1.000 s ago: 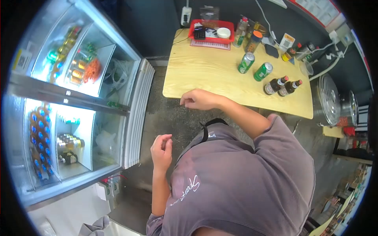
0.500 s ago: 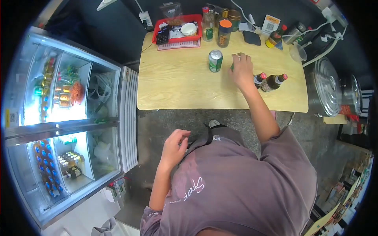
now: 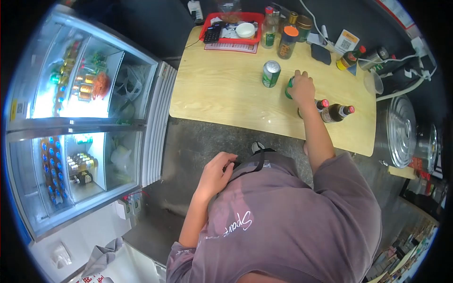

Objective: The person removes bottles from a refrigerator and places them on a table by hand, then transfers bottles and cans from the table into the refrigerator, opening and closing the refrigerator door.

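My right hand (image 3: 302,88) reaches over the wooden table (image 3: 222,89), its fingers closed around a green can (image 3: 289,89) that the hand partly covers. To the left of it stands a second green and silver can (image 3: 271,74), upright and untouched. Two dark bottles with red caps are close to my right wrist: one bottle (image 3: 337,113) shows plainly, and the other bottle (image 3: 322,104) is partly behind the forearm. In front of my waist, my left hand (image 3: 216,175) hangs in the air with loosely bent fingers, the thumb apart, and nothing in it.
An open-looking lit fridge (image 3: 144,101) with bottles stands at the left. Along the table's back are a red tray (image 3: 203,35), a jar with an orange lid (image 3: 287,43), a sauce bottle (image 3: 349,59) and a QR-code sign (image 3: 347,41). Large metal pots (image 3: 401,132) stand at the right.
The whole view has shifted and turned slightly. My right hand has settled onto the green can, more of which shows now. My left hand stays near my waist.
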Demonstrator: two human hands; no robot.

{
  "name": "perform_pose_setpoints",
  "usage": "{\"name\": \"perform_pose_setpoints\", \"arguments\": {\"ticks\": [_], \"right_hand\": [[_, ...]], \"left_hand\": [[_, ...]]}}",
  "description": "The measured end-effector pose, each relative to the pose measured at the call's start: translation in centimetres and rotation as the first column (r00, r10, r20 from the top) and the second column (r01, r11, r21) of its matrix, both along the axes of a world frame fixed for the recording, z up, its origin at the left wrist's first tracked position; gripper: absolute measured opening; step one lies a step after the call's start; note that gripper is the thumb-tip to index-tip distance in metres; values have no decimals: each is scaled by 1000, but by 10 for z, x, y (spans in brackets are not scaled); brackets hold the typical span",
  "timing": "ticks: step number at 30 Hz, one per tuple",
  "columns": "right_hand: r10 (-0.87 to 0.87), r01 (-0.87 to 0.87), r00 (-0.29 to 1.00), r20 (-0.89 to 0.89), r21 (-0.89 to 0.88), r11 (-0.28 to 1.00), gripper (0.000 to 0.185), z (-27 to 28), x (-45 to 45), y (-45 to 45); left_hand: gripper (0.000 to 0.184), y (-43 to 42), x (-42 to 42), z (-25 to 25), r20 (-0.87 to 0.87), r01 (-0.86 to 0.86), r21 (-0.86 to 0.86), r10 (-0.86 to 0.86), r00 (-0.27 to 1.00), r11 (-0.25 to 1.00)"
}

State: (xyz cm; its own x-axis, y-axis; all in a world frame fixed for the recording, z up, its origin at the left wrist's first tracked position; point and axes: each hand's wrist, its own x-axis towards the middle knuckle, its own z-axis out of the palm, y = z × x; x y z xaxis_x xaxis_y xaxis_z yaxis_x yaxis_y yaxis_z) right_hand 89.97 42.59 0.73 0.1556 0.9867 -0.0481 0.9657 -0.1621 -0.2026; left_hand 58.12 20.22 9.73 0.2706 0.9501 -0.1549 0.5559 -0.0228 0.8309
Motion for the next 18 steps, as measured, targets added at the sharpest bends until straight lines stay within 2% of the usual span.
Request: {"name": "perform_pose_setpoints", "arguments": {"ticks": [5, 9, 12, 15, 16, 18], "right_hand": [[138, -134, 989, -48, 70, 988, 51, 3, -21, -19], [267, -258, 948, -174, 69, 964, 60, 18, -61, -42], [403, -376, 855, -327, 146, 915, 71, 40, -104, -56], [547, -532, 721, -425, 167, 830, 73, 78, -168, -66], [566, -578, 655, -501, 151, 802, 76, 92, -193, -70], [636, -659, 555, -536, 183, 730, 77, 117, -245, -78]], "left_hand": [[24, -2, -25, -9, 10, 15, 80, -16, 1000, 997], [27, -5, -57, -8, 25, -7, 94, 5, 1000, 996], [33, -11, -89, -15, 104, -79, 102, 68, 992, 992], [46, -15, -124, -12, 35, -152, 293, 148, 988, 944], [65, -16, -138, -20, 10, -175, 321, 182, 983, 931], [75, -19, -163, -16, -22, -242, 407, 274, 962, 881]]}}
